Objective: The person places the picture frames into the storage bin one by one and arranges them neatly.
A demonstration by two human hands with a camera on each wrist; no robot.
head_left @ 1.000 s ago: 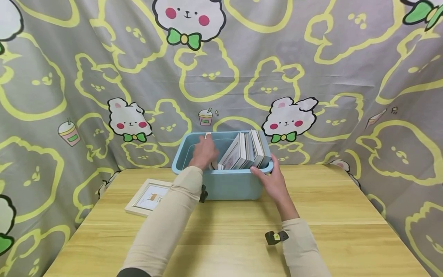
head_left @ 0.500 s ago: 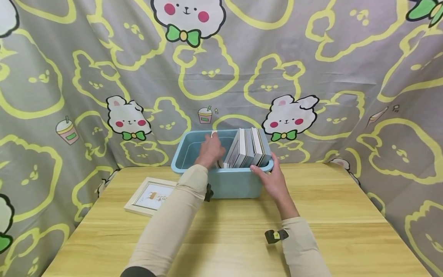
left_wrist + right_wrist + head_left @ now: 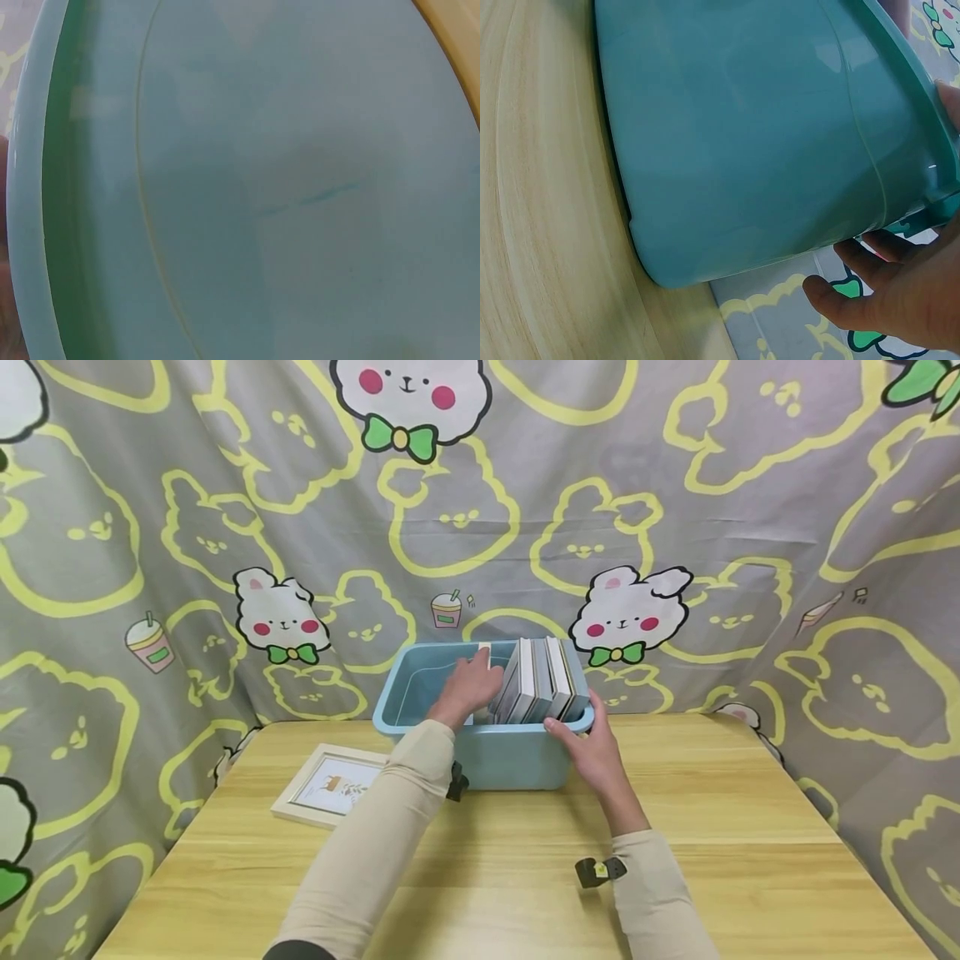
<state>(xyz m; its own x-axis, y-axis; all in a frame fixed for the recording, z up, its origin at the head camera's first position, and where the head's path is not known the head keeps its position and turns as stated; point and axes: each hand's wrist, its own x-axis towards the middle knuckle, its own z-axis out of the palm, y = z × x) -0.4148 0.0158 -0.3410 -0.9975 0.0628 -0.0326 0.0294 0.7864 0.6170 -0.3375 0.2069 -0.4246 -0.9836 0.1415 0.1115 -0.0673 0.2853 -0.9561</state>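
Observation:
A blue plastic bin (image 3: 510,764) stands on the table, with several picture frames (image 3: 536,681) upright and leaning side by side in its right half. My left hand (image 3: 468,685) reaches over the front rim and grips a cream-edged picture frame (image 3: 484,648), close to the left side of that row. Most of this frame is hidden behind the hand. At the right front corner, my right hand (image 3: 592,752) holds the bin's rim, thumb in front and fingers around the end. The right wrist view shows its fingers (image 3: 840,304) beneath the rim.
Another picture frame (image 3: 322,787), with a light wooden border and a small drawing, lies flat on the wooden table (image 3: 517,877) left of the bin, partly covered by the left sleeve (image 3: 375,843). A patterned grey curtain (image 3: 525,543) hangs right behind the bin.
My left hand has moved right inside the bin with the cream-edged picture frame, toward the row. The leaning picture frames now stand more upright. The right hand has stayed on the rim.

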